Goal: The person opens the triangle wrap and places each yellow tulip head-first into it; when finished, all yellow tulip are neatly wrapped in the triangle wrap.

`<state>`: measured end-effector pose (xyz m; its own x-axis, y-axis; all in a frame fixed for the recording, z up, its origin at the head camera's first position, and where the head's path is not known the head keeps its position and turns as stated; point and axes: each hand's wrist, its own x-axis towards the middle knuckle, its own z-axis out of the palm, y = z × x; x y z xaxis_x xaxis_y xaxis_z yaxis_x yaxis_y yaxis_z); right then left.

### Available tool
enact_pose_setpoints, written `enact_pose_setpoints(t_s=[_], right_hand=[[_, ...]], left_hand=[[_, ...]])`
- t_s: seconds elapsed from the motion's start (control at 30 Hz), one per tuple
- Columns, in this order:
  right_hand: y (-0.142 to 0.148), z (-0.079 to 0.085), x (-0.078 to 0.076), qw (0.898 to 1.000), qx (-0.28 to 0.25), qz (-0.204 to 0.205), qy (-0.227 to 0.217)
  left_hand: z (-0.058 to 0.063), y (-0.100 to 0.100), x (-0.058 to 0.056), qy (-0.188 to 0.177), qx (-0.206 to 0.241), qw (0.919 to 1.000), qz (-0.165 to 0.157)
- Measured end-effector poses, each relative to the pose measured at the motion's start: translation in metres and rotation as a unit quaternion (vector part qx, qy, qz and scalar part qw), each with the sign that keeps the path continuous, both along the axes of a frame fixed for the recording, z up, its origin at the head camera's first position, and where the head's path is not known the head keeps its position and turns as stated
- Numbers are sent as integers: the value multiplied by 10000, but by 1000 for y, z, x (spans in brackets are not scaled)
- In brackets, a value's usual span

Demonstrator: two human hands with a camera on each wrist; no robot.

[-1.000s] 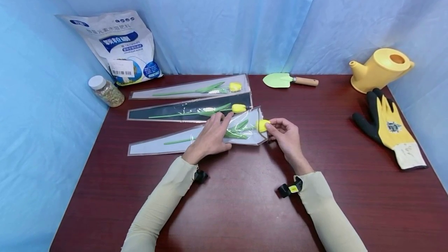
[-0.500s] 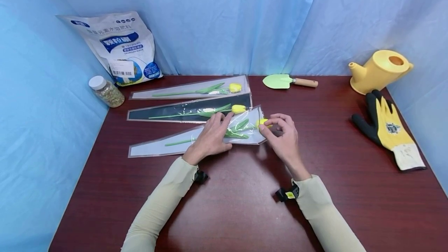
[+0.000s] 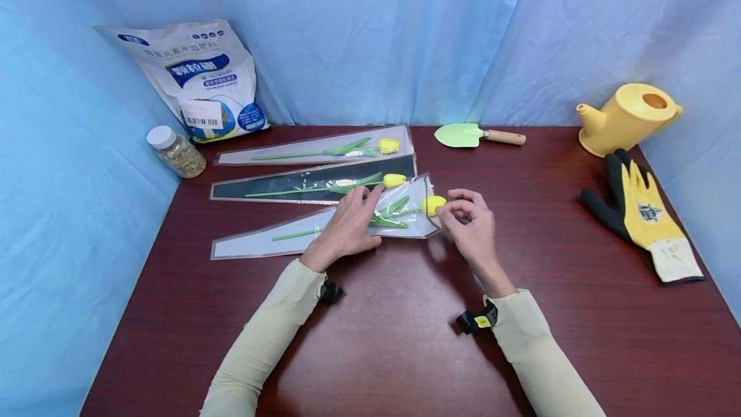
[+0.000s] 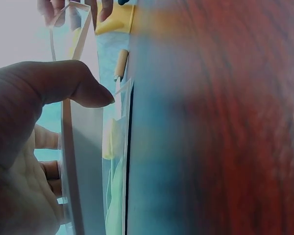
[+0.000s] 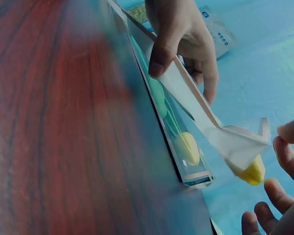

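Note:
In the head view, my left hand (image 3: pixel 348 222) holds the nearest tapered flower sleeve (image 3: pixel 263 239), thumb on one side and fingers on the other, with its wide end raised. A yellow tulip (image 3: pixel 433 205) lies in that sleeve, its bloom sticking out of the mouth. My right hand (image 3: pixel 471 227) is beside the bloom, fingers loosely bent. The right wrist view shows its fingertips (image 5: pixel 284 131) spread around the sleeve's mouth, right at its edge, with the yellow bloom (image 5: pixel 253 171) below. Left thumb and sleeve (image 4: pixel 85 147) also appear in the left wrist view.
Two more sleeved tulips lie behind, one in a dark sleeve (image 3: pixel 278 186), one in a white sleeve (image 3: pixel 231 156). A jar (image 3: pixel 176 151) and fertilizer bag (image 3: pixel 199 82) stand back left. A green trowel (image 3: pixel 460 136), yellow watering can (image 3: pixel 622 121) and work glove (image 3: pixel 645 211) are at the right.
My right hand reaches left over the bloom, then draws back slightly, uncovering more of it. The left hand stays in place on the sleeve.

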<state>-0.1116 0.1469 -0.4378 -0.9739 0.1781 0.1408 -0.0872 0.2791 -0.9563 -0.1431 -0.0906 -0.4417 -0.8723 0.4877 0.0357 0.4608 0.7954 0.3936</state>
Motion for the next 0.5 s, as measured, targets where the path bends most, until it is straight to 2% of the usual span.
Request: enact_pose_setpoints(t_s=[0.17,0.23,0.5], right_hand=[[-2,-1,2,9974,683,227,-75],[-3,-2,2,9972,688,286,-37],[0,-1,-2,9981,-528,96,-292]], left_hand=[[1,2,0,40,-21,9999,-118],[1,2,0,54,-26,9999,-127],[0,-1,-2,-59,159,9999,12]])
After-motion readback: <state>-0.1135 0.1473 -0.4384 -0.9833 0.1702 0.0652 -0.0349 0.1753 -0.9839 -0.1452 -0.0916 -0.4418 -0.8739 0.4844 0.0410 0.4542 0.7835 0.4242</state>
